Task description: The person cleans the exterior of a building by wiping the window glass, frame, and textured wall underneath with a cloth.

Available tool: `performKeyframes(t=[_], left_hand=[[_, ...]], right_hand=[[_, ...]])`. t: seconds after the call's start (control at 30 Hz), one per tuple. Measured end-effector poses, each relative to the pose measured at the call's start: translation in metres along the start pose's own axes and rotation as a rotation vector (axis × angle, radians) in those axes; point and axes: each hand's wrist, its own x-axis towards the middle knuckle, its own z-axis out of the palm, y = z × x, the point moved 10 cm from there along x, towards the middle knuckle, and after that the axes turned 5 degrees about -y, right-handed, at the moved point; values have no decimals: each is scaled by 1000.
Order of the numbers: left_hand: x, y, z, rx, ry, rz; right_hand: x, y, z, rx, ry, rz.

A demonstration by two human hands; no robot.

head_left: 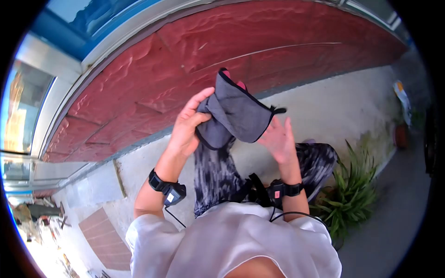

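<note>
A grey cloth (238,111) with black edging is folded over itself in front of me, and bits of pink show along its far edge. From its right corner sticks a small black loop (279,110). My left hand (187,125) pinches the cloth's left side, thumb on top and fingers around the edge. At the lower right corner of the cloth is my right hand (281,143), palm up, fingers stretched out. Part of that hand lies behind the cloth, so whether it presses on the fabric is hidden.
A red stone-patterned wall (222,39) curves across the far side, with blue-framed windows (88,23) above it at left. A leafy green plant (350,194) grows close to my right knee. Pale concrete (329,102) lies below the wall. A brown mat (106,238) is at lower left.
</note>
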Motion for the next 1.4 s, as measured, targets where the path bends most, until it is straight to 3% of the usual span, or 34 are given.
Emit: performKeyframes(t=[0.03, 0.1, 0.13, 0.2, 0.23, 0.3, 0.37, 0.43, 0.5, 0.57, 0.6, 0.77, 0.9, 0.97, 1.03, 1.1, 1.13, 1.17, 1.23, 1.27, 1.3, 1.37, 1.4], left_hand=[[11, -26, 14, -41, -35, -47], [28, -71, 22, -70, -97, -114], [34, -94, 24, -60, -109, -117], [41, -122, 21, -51, -112, -146], [42, -131, 23, -52, -119, -158], [43, -137, 16, -21, -93, -113], [43, -145, 8, 72, -125, -124], [36, -168, 3, 27, -161, -358], [35, -194, -20, 89, -149, -409], [31, -207, -47, 356, 82, -470], [31, -205, -44, 421, 75, -431], [23, -240, -12, 74, -143, -493], [13, -230, 25, -229, -200, -509], [14, -221, 36, -248, -177, -494], [16, -220, 37, -263, -153, -494], [35, -201, 17, 203, -19, -293], [43, -194, 14, 242, 20, -212], [49, -187, 11, 280, 59, -132], [62, -185, 15, 354, 81, -93], [70, -191, 13, 489, 71, -77], [76, -197, 12, 623, 64, -60], [83, -215, 33, 1029, -119, -79], [83, -227, 49, 1151, -283, -79]], right_hand=[[-3, -9, 7, -20, 17, -38], [-4, 0, 22, 361, 87, 10], [-8, -4, 16, 353, 103, -16], [-8, -23, 5, 199, 80, -204], [-13, -27, -1, 201, 89, -214], [-20, -36, -5, -182, 128, -206], [-28, -41, -19, -137, 209, -229], [-35, -49, -27, -312, 331, -260], [-36, -51, -26, -323, 364, -267], [-36, -48, -24, -433, 403, -233], [-33, -46, -23, -432, 394, -237], [-24, -24, -13, -835, 343, -231], [-19, -27, -9, -611, 277, -186], [-21, -33, -27, -472, 339, -159], [-25, -40, -63, -531, 399, -224], [-45, -73, -76, -896, 518, -527], [-60, -83, -80, -1233, 734, -445], [-65, -79, -92, -1226, 757, -453], [-69, -72, -124, -1034, 849, -462], [-65, -51, -136, -783, 811, -309], [-65, -49, -129, -774, 824, -319], [-44, -7, -130, -184, 661, -108], [-41, -7, -137, -184, 662, -118]])
